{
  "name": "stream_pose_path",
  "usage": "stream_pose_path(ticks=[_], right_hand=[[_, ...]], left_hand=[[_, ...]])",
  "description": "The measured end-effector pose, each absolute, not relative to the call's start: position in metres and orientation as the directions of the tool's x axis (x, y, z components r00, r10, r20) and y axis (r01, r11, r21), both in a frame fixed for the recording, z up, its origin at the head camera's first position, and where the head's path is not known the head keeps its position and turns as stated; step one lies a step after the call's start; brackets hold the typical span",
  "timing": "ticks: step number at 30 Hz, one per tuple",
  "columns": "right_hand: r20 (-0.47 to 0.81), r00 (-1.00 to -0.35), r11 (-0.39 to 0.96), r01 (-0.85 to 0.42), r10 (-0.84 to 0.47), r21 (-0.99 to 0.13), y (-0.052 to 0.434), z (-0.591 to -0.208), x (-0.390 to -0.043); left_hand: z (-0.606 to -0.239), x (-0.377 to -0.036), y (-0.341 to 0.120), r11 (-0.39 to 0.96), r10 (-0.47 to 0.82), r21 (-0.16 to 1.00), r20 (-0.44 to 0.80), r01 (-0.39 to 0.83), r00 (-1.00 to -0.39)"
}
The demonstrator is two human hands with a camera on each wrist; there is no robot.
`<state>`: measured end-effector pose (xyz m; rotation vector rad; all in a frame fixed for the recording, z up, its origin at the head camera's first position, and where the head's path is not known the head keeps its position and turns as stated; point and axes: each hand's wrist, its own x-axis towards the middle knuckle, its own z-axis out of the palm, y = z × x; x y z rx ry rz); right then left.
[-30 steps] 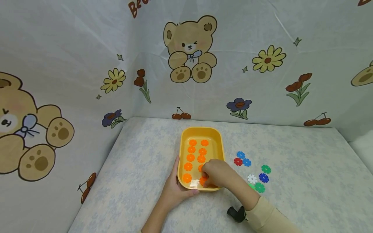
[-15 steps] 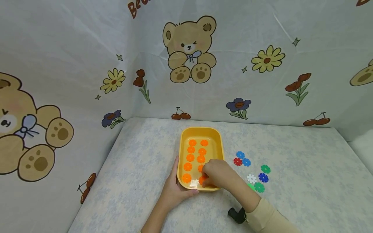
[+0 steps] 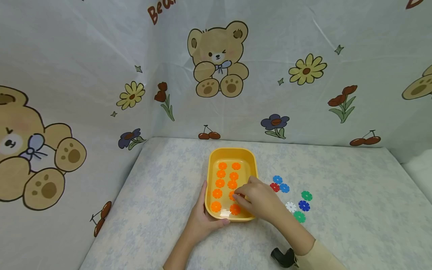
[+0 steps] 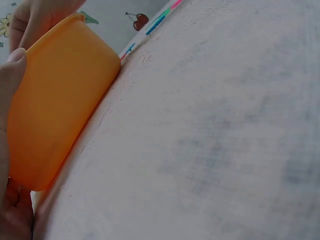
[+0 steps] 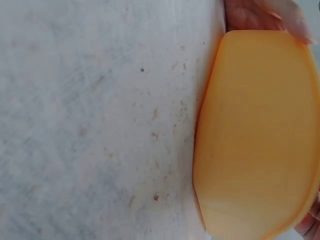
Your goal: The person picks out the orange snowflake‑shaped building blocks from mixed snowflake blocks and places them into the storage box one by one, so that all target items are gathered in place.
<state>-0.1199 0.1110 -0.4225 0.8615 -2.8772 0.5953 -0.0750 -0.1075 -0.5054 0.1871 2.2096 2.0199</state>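
A yellow plastic tray (image 3: 251, 161) stands on the table, with two columns of orange flower-shaped discs (image 3: 216, 206) on its floor. My left hand (image 3: 202, 221) grips its near left corner, thumb at the front rim and fingers along the left side. My right hand (image 3: 261, 198) is over the tray's near right part, fingers bent and pointing left. Its fingertips overlap an orange disc (image 3: 231, 195) in the second column, and the nearest disc (image 3: 235, 209) in that column shows whole. In the right wrist view the tray wall (image 5: 260, 130) hides the right fingertips.
Right of the tray lie loose flower discs: a red one (image 3: 275, 187) beside two light blue ones (image 3: 284, 188), then a white (image 3: 291, 207), a dark blue (image 3: 304, 205) and green ones (image 3: 306, 195). A black object (image 3: 283, 257) is by the right sleeve. A bear-print cloth (image 3: 219, 112) hangs behind.
My right hand has risen and shifted slightly right off the nearest disc in the second column, which now shows fully. A light green disc is now hidden by the right forearm. The left hand stays.
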Motion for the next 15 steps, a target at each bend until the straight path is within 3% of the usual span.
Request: stream_pose_path(ticks=[9, 15], right_hand=[[0.322, -0.863, 0.794, -0.493, -0.39, -0.357, 0.133, -0.416, -0.109], [0.41, -0.845, 0.822, -0.481, -0.343, -0.304, 0.148, -0.42, -0.103]], left_hand=[[-0.501, -0.08, -0.112, 0.165, 0.187, 0.986, -0.03, 0.001, -0.982], [-0.491, -0.081, -0.115, 0.268, 0.196, 0.963, -0.02, 0.034, -0.98]])
